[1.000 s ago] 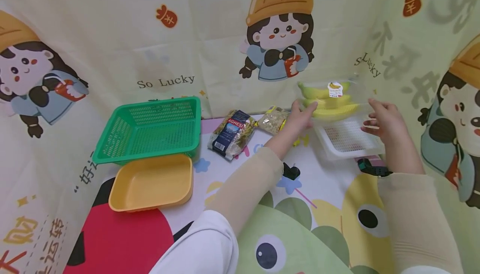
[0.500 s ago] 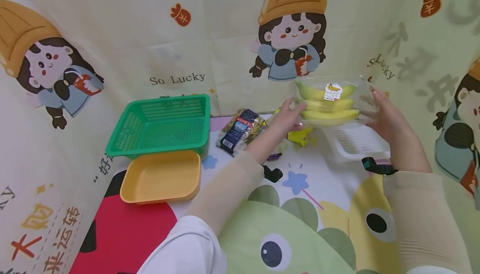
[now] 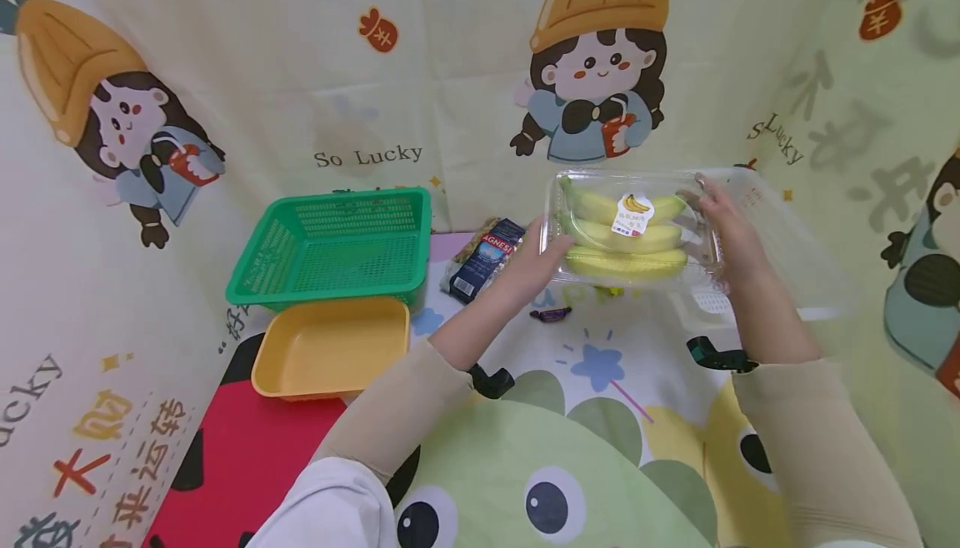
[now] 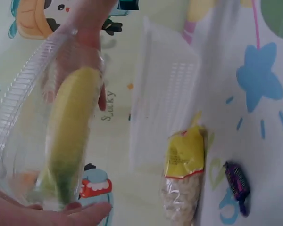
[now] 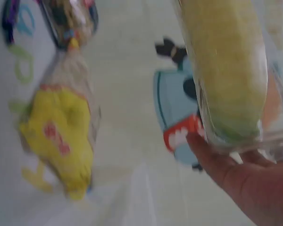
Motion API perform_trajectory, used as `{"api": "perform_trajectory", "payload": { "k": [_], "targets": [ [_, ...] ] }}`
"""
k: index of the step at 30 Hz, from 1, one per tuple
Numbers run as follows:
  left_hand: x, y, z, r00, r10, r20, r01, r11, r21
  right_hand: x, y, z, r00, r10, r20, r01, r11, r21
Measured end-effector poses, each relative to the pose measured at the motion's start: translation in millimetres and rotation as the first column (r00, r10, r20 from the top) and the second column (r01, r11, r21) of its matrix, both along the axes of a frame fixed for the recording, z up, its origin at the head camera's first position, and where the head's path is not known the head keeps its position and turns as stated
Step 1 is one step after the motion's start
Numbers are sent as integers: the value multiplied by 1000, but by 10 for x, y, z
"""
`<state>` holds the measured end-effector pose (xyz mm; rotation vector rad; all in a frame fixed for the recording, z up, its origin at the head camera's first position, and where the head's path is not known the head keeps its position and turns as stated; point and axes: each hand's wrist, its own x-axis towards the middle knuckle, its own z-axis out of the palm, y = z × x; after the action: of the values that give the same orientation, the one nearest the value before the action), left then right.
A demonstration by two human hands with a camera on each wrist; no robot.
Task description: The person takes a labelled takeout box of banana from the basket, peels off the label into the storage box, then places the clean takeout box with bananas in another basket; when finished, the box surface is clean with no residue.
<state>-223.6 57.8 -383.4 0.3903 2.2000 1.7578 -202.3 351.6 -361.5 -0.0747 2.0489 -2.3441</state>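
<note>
head view green basket (image 3: pixel 337 244), left wrist purple candy (image 4: pixel 237 181)

The right hand (image 5: pixel 247 181) touches the lower end of a clear plastic box (image 5: pixel 254 127) with a yellow-green banana (image 5: pixel 226 66) inside; to the left a blurred yellow packet (image 5: pixel 61 136) lies on the printed cloth (image 5: pixel 132 117).

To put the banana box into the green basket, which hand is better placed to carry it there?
Probably the left hand: it holds the box at the end nearer the green basket, which lies to the left. The right hand holds the far end.
</note>
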Motion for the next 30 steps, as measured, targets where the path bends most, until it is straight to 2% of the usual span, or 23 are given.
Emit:
{"api": "perform_trajectory", "payload": {
  "k": [3, 7, 10, 13, 20, 22, 25, 30],
  "targets": [
    [107, -149, -45, 998, 69, -9, -69, 998, -6, 65, -226, -40, 997, -71, -13, 72, 996, 57],
    [255, -357, -139, 991, 128, -42, -128, 992, 8, 161, -458, -86, 997, -79, 11, 78, 995, 67],
    [352, -513, -200, 986, 127, -107, -124, 992, 36, 221, -598, -122, 998, -66, 19, 64, 995, 75],
    [439, -660, -251, 984, 124, -131, -118, 992, 53, 272, -727, -179, 999, -49, 15, 48, 996, 73],
    [658, -961, -445, 984, 148, -96, -140, 986, 92, 381, -996, -455, 1000, 7, -24, -5, 997, 71],
    [717, -1027, -539, 984, 150, -98, -141, 986, 94, 414, -1062, -553, 1000, 10, -16, -9, 997, 73],
    [789, -1114, -702, 985, 147, -85, -137, 983, 119, 457, -1154, -708, 1000, -19, 10, 18, 991, 134],
    [861, -1238, -937, 992, 129, -10, -125, 974, 188, 476, -1285, -1009, 998, -23, 52, 15, 989, 144]
  ]
}}
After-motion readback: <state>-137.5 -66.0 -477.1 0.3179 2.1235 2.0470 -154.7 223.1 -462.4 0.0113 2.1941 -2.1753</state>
